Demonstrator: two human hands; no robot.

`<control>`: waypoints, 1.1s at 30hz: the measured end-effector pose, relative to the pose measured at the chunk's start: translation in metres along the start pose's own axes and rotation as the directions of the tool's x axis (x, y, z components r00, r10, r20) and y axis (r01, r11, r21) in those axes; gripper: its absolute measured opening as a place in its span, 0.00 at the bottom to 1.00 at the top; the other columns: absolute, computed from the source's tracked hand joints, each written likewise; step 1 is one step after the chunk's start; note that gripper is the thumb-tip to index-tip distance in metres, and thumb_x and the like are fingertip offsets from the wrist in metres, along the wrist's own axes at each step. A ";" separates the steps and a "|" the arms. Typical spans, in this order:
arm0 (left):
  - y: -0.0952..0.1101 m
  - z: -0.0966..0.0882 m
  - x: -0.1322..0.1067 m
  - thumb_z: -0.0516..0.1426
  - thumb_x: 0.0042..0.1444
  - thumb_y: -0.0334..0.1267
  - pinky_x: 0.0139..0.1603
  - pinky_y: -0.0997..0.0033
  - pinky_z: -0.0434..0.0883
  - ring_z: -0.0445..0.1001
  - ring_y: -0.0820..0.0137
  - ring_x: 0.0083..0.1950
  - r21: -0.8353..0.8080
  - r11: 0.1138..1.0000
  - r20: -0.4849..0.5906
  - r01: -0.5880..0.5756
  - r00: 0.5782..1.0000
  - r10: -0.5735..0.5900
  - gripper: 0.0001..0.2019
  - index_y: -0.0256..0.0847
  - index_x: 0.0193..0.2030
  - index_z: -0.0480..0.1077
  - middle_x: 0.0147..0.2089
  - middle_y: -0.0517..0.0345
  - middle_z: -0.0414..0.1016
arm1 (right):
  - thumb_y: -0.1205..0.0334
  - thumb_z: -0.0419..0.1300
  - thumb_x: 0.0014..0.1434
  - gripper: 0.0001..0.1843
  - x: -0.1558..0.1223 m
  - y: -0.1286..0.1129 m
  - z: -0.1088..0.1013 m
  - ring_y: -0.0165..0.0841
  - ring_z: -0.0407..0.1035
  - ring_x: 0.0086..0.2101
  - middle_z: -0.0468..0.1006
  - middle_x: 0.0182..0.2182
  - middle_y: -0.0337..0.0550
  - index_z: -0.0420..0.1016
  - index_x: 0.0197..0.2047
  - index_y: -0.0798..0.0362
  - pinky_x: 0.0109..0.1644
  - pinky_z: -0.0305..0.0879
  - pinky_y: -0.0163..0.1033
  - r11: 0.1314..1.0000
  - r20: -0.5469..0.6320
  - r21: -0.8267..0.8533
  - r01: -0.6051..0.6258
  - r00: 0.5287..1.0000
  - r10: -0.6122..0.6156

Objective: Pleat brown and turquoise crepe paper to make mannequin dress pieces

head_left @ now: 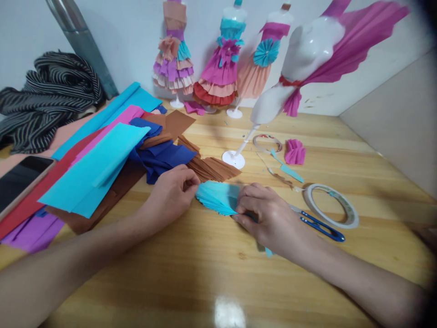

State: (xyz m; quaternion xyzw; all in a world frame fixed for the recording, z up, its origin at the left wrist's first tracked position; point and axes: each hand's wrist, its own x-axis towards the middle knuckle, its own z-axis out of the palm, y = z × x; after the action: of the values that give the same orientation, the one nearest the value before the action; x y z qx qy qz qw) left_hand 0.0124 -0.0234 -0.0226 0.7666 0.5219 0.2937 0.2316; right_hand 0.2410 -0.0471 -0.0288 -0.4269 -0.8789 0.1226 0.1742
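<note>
A pleated piece of turquoise crepe paper (pixel 217 197) stretches between my two hands, low over the wooden table. My left hand (pixel 175 190) pinches its left end, fingers closed. The right end is gripped between the thumb and fingers of my right hand (pixel 261 212); that hand hides part of the paper. Just behind the turquoise piece lies pleated brown crepe paper (pixel 215 168). Dark blue crepe paper (pixel 164 157) is crumpled beyond my left hand. Beside my right hand lie blue thread snips (pixel 322 228).
Sheets of coloured crepe paper (pixel 94 171) and a phone (pixel 23 182) lie at left. A tape roll (pixel 331 205) is at right. A white mannequin (pixel 307 50) leans at the back near several dressed ones, with a bottle (pixel 82 45) and striped cloth (pixel 61 91) at back left.
</note>
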 end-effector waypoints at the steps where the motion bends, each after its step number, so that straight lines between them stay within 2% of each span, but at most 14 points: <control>1: 0.000 0.000 -0.001 0.55 0.56 0.29 0.35 0.71 0.66 0.69 0.71 0.34 0.017 0.996 -0.057 -0.087 0.994 0.088 0.05 0.36 0.32 0.72 0.34 0.56 0.73 | 0.73 0.60 0.54 0.09 0.000 0.000 0.000 0.36 0.67 0.33 0.74 0.28 0.42 0.69 0.25 0.53 0.35 0.57 0.39 1.000 0.001 -0.013 0.002 1.000 -0.002; 3: 0.002 -0.001 -0.002 0.56 0.58 0.34 0.41 0.67 0.67 0.69 0.69 0.39 0.074 0.951 -0.107 -0.301 0.946 0.307 0.05 0.37 0.36 0.72 0.39 0.54 0.74 | 0.73 0.61 0.53 0.09 0.000 -0.002 -0.001 0.36 0.67 0.33 0.74 0.28 0.43 0.69 0.25 0.54 0.35 0.56 0.39 0.999 0.005 -0.032 0.006 1.000 -0.006; 5: 0.005 0.001 -0.003 0.57 0.59 0.42 0.46 0.64 0.68 0.68 0.66 0.42 0.136 0.858 -0.050 -0.496 0.861 0.506 0.10 0.37 0.40 0.72 0.42 0.52 0.75 | 0.73 0.61 0.53 0.08 0.000 -0.002 -0.001 0.36 0.66 0.33 0.74 0.28 0.43 0.69 0.25 0.54 0.35 0.56 0.39 0.999 0.009 -0.039 0.014 1.000 -0.013; 7: 0.008 0.005 -0.004 0.58 0.56 0.51 0.47 0.62 0.68 0.67 0.63 0.44 0.186 0.779 0.040 -0.599 0.797 0.603 0.17 0.37 0.42 0.71 0.43 0.51 0.76 | 0.73 0.61 0.53 0.08 0.000 -0.003 -0.001 0.36 0.66 0.33 0.73 0.28 0.44 0.70 0.25 0.54 0.34 0.56 0.39 0.999 0.006 -0.044 0.018 1.000 -0.017; 8: 0.010 0.008 -0.004 0.58 0.54 0.54 0.47 0.61 0.68 0.67 0.62 0.44 0.215 0.756 0.083 -0.618 0.783 0.616 0.21 0.37 0.42 0.71 0.43 0.51 0.76 | 0.73 0.61 0.53 0.08 -0.001 -0.002 0.000 0.36 0.65 0.33 0.73 0.28 0.44 0.70 0.25 0.55 0.35 0.55 0.39 0.999 0.002 -0.047 0.016 1.000 -0.016; 11: 0.014 0.018 -0.004 0.60 0.50 0.58 0.42 0.60 0.66 0.66 0.60 0.43 0.301 0.733 0.198 -0.610 0.792 0.577 0.23 0.37 0.39 0.70 0.40 0.52 0.75 | 0.73 0.61 0.52 0.07 -0.001 -0.002 0.001 0.36 0.65 0.33 0.73 0.27 0.43 0.70 0.25 0.55 0.35 0.55 0.40 0.999 -0.006 -0.052 0.012 1.000 -0.012; 14: 0.016 0.026 -0.002 0.61 0.51 0.54 0.38 0.61 0.64 0.64 0.62 0.40 0.355 0.718 0.258 -0.600 0.800 0.541 0.19 0.37 0.34 0.70 0.37 0.54 0.73 | 0.74 0.61 0.52 0.07 0.000 -0.002 0.001 0.36 0.65 0.32 0.73 0.28 0.44 0.70 0.25 0.55 0.34 0.54 0.40 0.998 -0.003 -0.060 0.016 1.000 -0.016; 21: 0.012 0.033 0.001 0.58 0.55 0.47 0.37 0.63 0.63 0.62 0.63 0.39 0.381 0.769 0.229 -0.513 0.858 0.459 0.13 0.38 0.29 0.69 0.35 0.54 0.70 | 0.73 0.61 0.53 0.07 0.001 -0.004 0.000 0.37 0.65 0.33 0.73 0.28 0.44 0.70 0.25 0.56 0.35 0.55 0.40 0.999 0.014 -0.052 -0.005 1.000 0.006; 24: 0.012 0.035 -0.001 0.57 0.57 0.42 0.37 0.63 0.63 0.62 0.63 0.39 0.387 0.762 0.212 -0.520 0.854 0.475 0.11 0.38 0.29 0.69 0.34 0.54 0.70 | 0.73 0.61 0.52 0.06 0.001 -0.003 0.000 0.37 0.65 0.33 0.73 0.28 0.44 0.71 0.25 0.56 0.36 0.56 0.40 0.999 0.021 -0.045 -0.015 1.000 0.016; 28: 0.011 0.038 -0.003 0.54 0.61 0.39 0.37 0.63 0.63 0.62 0.64 0.36 0.361 0.735 0.225 -0.575 0.818 0.529 0.11 0.38 0.28 0.69 0.32 0.55 0.70 | 0.72 0.61 0.52 0.05 0.002 -0.004 -0.001 0.36 0.65 0.33 0.74 0.28 0.44 0.72 0.27 0.55 0.37 0.57 0.40 0.998 0.046 -0.057 -0.033 0.998 0.036; 30: 0.008 0.040 -0.003 0.52 0.63 0.38 0.37 0.64 0.63 0.63 0.66 0.35 0.343 0.724 0.238 -0.599 0.801 0.550 0.12 0.38 0.29 0.69 0.31 0.56 0.70 | 0.71 0.61 0.52 0.03 0.002 -0.005 -0.001 0.37 0.66 0.33 0.74 0.30 0.44 0.72 0.30 0.55 0.37 0.57 0.40 0.997 0.057 -0.061 -0.047 0.997 0.051; 33: 0.006 0.042 -0.002 0.50 0.65 0.39 0.38 0.64 0.63 0.64 0.67 0.35 0.319 0.738 0.243 -0.595 0.804 0.543 0.13 0.38 0.31 0.70 0.32 0.56 0.71 | 0.71 0.61 0.52 0.07 0.002 -0.007 -0.002 0.39 0.67 0.35 0.75 0.33 0.47 0.73 0.37 0.56 0.38 0.59 0.41 0.996 0.071 -0.058 -0.061 0.995 0.065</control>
State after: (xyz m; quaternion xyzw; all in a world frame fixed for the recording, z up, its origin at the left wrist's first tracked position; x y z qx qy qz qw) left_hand 0.0446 -0.0296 -0.0500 0.9370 0.2919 0.1918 0.0119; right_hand 0.2358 -0.0494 -0.0237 -0.4544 -0.8738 0.1190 0.1260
